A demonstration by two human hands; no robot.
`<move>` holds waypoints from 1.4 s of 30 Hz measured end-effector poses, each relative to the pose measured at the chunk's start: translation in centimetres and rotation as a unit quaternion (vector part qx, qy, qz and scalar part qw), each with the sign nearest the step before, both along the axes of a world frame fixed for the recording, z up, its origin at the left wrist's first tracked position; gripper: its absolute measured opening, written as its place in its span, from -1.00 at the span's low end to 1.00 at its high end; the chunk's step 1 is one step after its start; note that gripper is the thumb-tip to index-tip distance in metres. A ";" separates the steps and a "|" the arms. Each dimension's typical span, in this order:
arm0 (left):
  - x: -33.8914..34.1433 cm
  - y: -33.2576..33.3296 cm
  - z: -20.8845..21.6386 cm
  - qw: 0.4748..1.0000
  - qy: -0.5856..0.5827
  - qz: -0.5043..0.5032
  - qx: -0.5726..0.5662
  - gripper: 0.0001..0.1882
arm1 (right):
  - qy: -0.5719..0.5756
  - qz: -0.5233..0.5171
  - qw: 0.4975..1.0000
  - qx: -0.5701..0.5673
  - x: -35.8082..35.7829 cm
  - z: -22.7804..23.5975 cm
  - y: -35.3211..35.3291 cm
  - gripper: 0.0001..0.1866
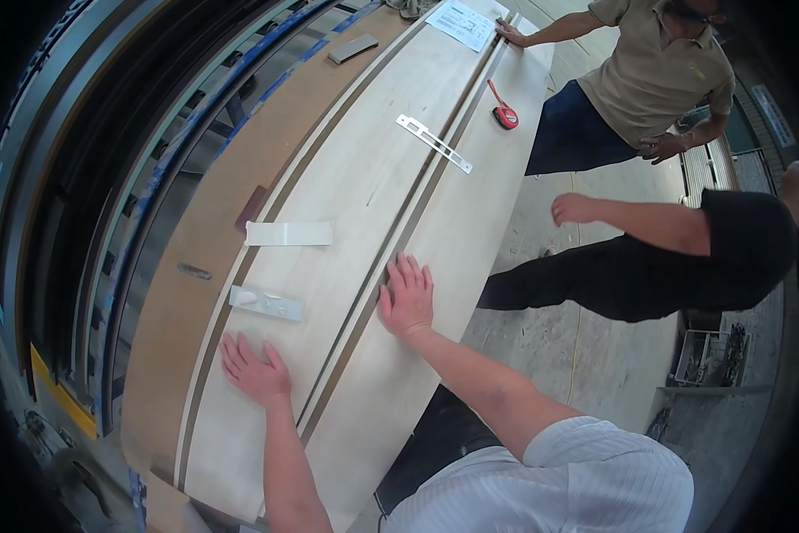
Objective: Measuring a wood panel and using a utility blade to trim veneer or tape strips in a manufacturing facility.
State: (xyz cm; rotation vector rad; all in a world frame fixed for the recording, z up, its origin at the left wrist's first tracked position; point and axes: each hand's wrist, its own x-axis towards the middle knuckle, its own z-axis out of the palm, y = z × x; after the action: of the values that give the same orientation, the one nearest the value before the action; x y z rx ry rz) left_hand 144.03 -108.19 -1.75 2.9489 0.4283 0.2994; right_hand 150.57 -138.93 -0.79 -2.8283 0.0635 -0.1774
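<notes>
Two long pale boards lie side by side, a dark gap running between them. On the left pale board my left hand rests with fingers spread near its left edge. My right hand lies with its fingers at the gap, on the inner edge of the right pale board. Neither hand holds anything. Just above my left hand is a small light-grey plate, and beyond that a white strip. Farther off, a slotted metal plate bridges the gap.
A red tape measure and a printed sheet lie on the boards. Brown board extends under the left side, with a small block on it. One person touches the far end; another, in black, stands right.
</notes>
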 end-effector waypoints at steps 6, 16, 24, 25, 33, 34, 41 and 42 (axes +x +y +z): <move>0.2 0.1 0.0 1.000 -0.007 -0.004 0.005 -0.42 | -0.001 0.002 1.000 0.006 0.1 0.1 0.0 -0.42; 0.1 -0.2 0.0 1.000 -0.005 0.002 0.002 -0.42 | -0.002 0.000 1.000 0.001 0.1 0.1 -0.1 -0.42; 0.4 0.3 -0.2 0.999 0.020 0.033 -0.033 -0.39 | -0.002 0.011 0.999 -0.048 0.1 -1.7 -0.3 -0.42; 0.3 0.5 -0.2 0.999 0.012 0.026 -0.038 -0.39 | 0.005 0.028 0.999 -0.039 0.1 -1.8 -0.1 -0.42; 0.1 0.8 0.1 0.997 -0.005 0.036 -0.062 -0.41 | -0.024 0.033 0.999 -0.010 -0.3 -1.9 -0.1 -0.44; 0.0 0.8 0.0 0.998 -0.001 0.036 -0.060 -0.41 | -0.036 0.035 0.999 0.005 -0.2 -1.9 -0.1 -0.44; 0.0 1.1 0.0 0.997 0.017 0.041 -0.063 -0.40 | 0.018 0.211 0.965 0.157 2.0 2.6 11.2 -0.31; 0.1 1.0 -0.1 0.997 0.017 0.038 -0.066 -0.40 | 0.035 0.226 0.960 0.164 2.5 3.1 12.8 -0.29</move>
State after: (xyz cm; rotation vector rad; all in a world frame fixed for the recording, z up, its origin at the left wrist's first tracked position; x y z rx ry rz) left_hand 144.08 -107.21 -1.85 2.8164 0.5435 0.2216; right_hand 153.02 -126.15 2.26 -2.4381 -0.4885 0.0357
